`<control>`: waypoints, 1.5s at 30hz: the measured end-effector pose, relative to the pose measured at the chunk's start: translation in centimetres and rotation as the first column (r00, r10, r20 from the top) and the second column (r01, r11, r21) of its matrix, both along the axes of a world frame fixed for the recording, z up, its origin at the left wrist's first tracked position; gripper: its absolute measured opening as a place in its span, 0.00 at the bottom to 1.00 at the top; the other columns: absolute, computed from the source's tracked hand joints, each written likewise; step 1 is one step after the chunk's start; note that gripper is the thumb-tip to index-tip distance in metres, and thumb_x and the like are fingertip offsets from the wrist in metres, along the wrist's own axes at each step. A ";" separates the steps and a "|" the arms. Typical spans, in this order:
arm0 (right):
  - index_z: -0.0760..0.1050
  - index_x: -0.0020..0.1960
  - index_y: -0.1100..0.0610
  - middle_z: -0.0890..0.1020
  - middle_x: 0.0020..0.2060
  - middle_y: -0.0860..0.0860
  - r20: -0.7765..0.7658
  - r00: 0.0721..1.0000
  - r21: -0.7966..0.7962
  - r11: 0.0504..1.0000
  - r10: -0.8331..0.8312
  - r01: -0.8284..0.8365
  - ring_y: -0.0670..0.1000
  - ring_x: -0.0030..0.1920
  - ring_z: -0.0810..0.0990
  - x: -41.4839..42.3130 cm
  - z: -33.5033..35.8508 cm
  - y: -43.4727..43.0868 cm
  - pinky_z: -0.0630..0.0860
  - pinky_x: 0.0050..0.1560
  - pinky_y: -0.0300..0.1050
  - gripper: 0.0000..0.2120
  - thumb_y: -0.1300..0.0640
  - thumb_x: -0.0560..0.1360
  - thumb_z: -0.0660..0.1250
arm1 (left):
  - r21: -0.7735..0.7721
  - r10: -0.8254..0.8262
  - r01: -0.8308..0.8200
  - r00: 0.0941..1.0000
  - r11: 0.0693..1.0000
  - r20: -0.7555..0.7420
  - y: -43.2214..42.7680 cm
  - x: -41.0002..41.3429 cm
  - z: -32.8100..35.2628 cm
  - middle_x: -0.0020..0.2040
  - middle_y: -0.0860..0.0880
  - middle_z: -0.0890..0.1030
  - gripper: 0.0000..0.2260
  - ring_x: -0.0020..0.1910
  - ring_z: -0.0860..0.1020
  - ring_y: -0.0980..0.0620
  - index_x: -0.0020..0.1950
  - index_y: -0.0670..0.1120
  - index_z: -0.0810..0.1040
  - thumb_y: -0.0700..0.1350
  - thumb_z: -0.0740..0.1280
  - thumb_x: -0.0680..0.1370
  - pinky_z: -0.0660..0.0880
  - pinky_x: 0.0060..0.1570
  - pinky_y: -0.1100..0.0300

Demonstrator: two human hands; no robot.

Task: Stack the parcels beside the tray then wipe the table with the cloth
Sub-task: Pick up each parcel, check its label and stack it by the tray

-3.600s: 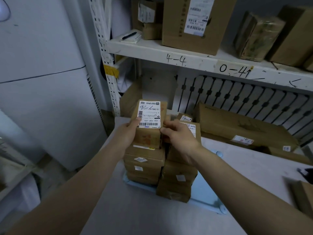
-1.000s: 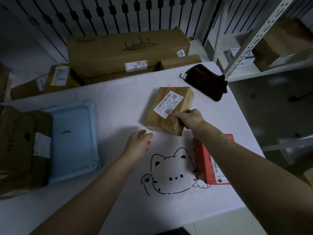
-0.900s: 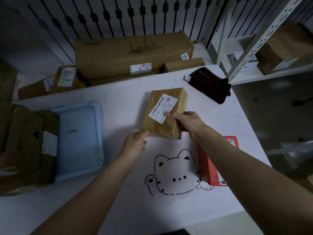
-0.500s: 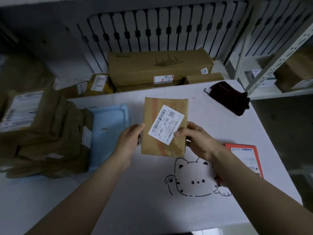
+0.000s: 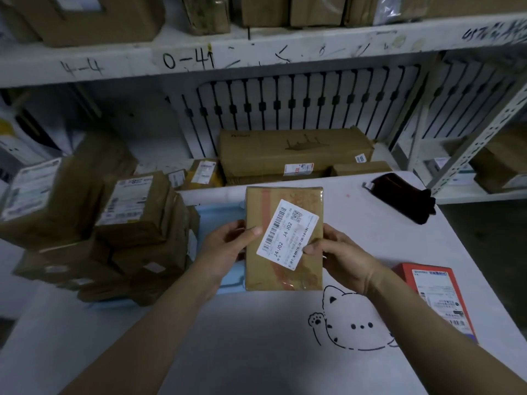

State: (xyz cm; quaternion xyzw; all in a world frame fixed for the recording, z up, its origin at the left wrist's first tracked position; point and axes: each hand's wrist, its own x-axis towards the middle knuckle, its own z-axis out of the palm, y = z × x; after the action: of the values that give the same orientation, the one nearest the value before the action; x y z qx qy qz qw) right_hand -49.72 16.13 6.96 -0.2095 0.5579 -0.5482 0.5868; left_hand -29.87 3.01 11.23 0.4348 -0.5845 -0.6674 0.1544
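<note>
left hand (image 5: pixel 225 246) and right hand (image 5: pixel 345 259) grip parcel (image 5: pixel 288 277) | tray (image 5: pixel 218 215) just left | cloth (image 5: pixel 399 195) apart

The parcel (image 5: pixel 284 239) is brown cardboard with an orange-red strip of tape down its left part and faint reddish marks under a glossy wrap. Its label (image 5: pixel 293 223) is white with black barcodes, a black square code and black letters J4-J02. The tray (image 5: pixel 219 212) is pale blue. The table (image 5: pixel 256 352) is white, and a cat (image 5: pixel 356 326) is drawn on it in thin black line, with black dots for eyes and nose and a paw with black pads. The cloth (image 5: pixel 402 195) is very dark, near black, with a small white tag. The flat box (image 5: pixel 436 300) is red with a white label printed in black. The stacked parcels (image 5: pixel 142 220) are brown with white labels. The shelf (image 5: pixel 285 47) is white with black handwriting
</note>
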 end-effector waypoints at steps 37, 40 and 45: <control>0.68 0.60 0.32 0.73 0.59 0.45 -0.780 0.626 -0.103 0.991 -0.024 -0.091 0.50 0.62 0.72 2.2 5.0 -1.8 0.74 0.63 0.49 0.37 0.62 0.61 0.78 | -0.631 -0.159 0.213 0.977 0.746 0.141 -0.3 2.1 4.6 0.72 0.59 0.66 0.41 0.72 0.62 0.57 0.75 0.62 0.61 0.45 0.79 0.69 0.68 0.70 0.47; 0.66 0.60 0.31 0.72 0.58 0.43 -0.872 0.489 -0.076 0.989 -0.003 -0.129 0.50 0.62 0.70 2.4 5.3 -1.9 0.68 0.67 0.56 0.37 0.58 0.62 0.79 | -0.650 -0.184 0.263 0.965 0.713 0.188 0.1 1.7 4.5 0.68 0.58 0.69 0.38 0.69 0.65 0.54 0.73 0.60 0.65 0.43 0.78 0.69 0.68 0.70 0.47; 0.62 0.74 0.43 0.69 0.61 0.41 -0.905 0.425 -0.083 0.990 -0.028 -0.111 0.48 0.65 0.66 2.3 5.7 -1.4 0.64 0.71 0.56 0.44 0.60 0.65 0.79 | -0.543 -0.191 0.188 0.980 0.818 0.051 -0.5 2.1 4.4 0.60 0.54 0.77 0.30 0.59 0.76 0.61 0.62 0.56 0.72 0.36 0.79 0.67 0.75 0.54 0.70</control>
State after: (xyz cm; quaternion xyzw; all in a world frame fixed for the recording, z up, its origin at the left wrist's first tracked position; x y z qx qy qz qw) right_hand -47.41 14.69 12.71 -0.5216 0.7432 -0.3710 0.1949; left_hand -27.74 2.50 15.63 0.3108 -0.7900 -0.4865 0.2064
